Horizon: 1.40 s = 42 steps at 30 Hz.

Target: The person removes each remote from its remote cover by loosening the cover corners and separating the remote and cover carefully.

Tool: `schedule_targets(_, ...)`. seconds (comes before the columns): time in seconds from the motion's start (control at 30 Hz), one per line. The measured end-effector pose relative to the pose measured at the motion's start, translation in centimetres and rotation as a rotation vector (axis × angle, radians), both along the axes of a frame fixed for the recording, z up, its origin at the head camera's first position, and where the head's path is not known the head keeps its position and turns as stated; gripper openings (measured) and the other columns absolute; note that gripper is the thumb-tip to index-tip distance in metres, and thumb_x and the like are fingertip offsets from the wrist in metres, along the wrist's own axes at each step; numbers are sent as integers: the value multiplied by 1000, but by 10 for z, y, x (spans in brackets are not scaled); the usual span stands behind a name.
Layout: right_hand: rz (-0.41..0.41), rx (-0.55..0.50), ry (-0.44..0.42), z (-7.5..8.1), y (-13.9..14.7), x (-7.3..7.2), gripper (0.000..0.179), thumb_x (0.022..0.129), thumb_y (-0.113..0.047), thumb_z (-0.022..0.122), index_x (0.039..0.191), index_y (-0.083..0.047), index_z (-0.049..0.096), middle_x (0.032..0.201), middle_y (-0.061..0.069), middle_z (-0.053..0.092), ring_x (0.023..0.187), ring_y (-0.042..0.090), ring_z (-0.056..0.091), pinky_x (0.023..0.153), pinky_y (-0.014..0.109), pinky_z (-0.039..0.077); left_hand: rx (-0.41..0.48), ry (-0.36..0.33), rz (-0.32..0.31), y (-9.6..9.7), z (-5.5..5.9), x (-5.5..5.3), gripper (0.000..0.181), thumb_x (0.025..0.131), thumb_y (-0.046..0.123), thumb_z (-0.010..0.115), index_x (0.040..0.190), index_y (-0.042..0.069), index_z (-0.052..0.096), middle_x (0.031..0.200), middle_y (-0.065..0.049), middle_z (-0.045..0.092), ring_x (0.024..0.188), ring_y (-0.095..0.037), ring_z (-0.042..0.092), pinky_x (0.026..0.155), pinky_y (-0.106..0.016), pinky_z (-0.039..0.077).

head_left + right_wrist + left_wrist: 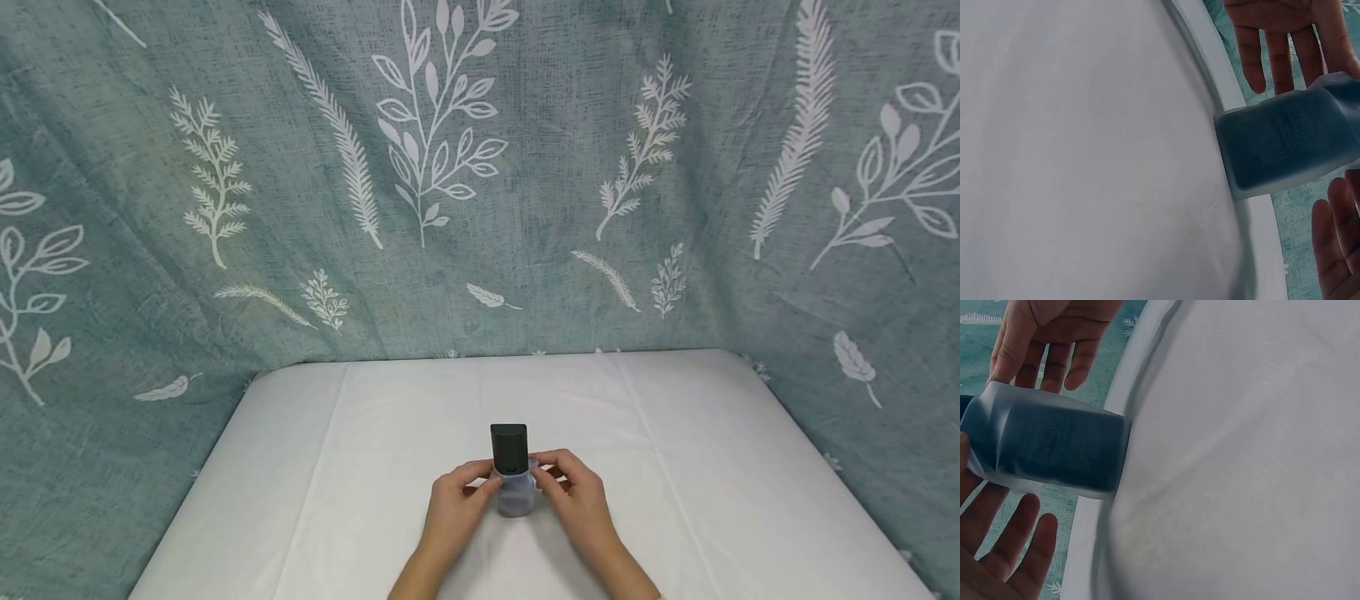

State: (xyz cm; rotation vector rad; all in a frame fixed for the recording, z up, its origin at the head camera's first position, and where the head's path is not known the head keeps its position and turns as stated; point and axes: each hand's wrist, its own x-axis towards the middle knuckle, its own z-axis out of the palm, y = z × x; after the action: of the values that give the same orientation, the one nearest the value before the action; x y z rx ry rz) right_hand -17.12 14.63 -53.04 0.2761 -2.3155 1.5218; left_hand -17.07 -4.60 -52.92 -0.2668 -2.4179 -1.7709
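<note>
Standing: the cloudy bag (516, 502), upright; its base seems to touch the worktop (375, 433), but the far view is small.
Dark block (509, 448): in the bag, top poking out.
Left grip (452, 507): pinching the bag's left side near its mouth.
Right grip (579, 502): pinching the right side.
Doing it well: keep both sides level and tug softly, so the thin bag should not tip or tear.
</note>
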Motion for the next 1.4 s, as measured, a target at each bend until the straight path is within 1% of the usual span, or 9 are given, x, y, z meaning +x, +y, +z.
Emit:
schedule_targets(0.2, -6, -10, -5, 0, 0, 3, 16, 88, -14, 75, 102, -23, 74, 98, -6, 74, 77, 4, 65, 62, 21, 56, 6, 0, 17, 0, 0, 1, 22, 89, 24, 75, 108, 13, 78, 111, -4, 77, 102, -17, 71, 76, -20, 57)
schedule_targets(0.4, 70, -44, -32, -3, 2, 5, 18, 94, -18, 69, 111, -21, 73, 104, -3, 73, 80, 6, 66, 62, 22, 57, -34, 29, 39, 0, -2, -1, 19, 87, 26, 76, 102, 16, 79, 105, 1, 78, 98, -15, 73, 75, -19, 56)
schedule_targets(0.57, 80, -42, -47, 0, 1, 6, 25, 88, -17, 75, 113, -17, 74, 108, 0, 74, 87, 3, 66, 68, 22, 58, -63, 85, 72, 1, 0, -1, 12, 83, 22, 78, 93, 17, 80, 96, 3, 79, 91, -14, 74, 72, -18, 56)
schedule_targets(0.63, 75, -26, -35, 2, 0, 5, 26, 86, -17, 77, 112, -16, 74, 107, 0, 75, 88, 3, 67, 69, 23, 59, -57, 92, 78, 2, 2, -2, 10, 83, 21, 78, 92, 16, 80, 94, 3, 79, 88, -13, 75, 70, -17, 56)
schedule_targets(0.87, 14, 34, 6, 13, -4, -7, 15, 84, -17, 78, 99, -16, 75, 95, 0, 78, 72, 2, 69, 63, 22, 57, -37, 98, 86, 4, 12, -9, 8, 83, 18, 78, 89, 12, 80, 90, -3, 79, 74, -11, 72, 64, -16, 56)
schedule_targets(0.97, -3, 68, 35, 19, -5, -14, 15, 82, -16, 79, 97, -16, 74, 93, -1, 78, 74, 2, 69, 64, 21, 57, -39, 133, 112, 4, 16, -15, 6, 83, 15, 78, 85, 10, 79, 86, -4, 79, 67, -14, 71, 61, -17, 55)
schedule_targets(1.07, -10, 109, 54, 22, -4, -20, 15, 83, -15, 79, 98, -16, 74, 92, -1, 78, 79, 5, 71, 68, 21, 58, -44, 163, 123, 3, 17, -22, 5, 84, 13, 78, 84, 8, 78, 82, -5, 78, 64, -14, 69, 60, -18, 54)
schedule_targets(1.2, 11, 174, 58, 22, -3, -25, 15, 85, -11, 77, 100, -14, 73, 92, 1, 79, 83, 12, 75, 72, 23, 59, -69, 175, 118, 1, 16, -30, 6, 85, 13, 77, 84, 7, 77, 82, -5, 78, 64, -11, 68, 59, -17, 54)
schedule_targets(1.4, 16, 255, 53, 21, -4, -27, 13, 87, -12, 76, 99, -15, 72, 91, 1, 79, 82, 15, 76, 73, 27, 60, -58, 120, 91, -2, 12, -33, 7, 87, 10, 75, 85, 4, 75, 87, -7, 78, 75, -15, 73, 62, -16, 56)
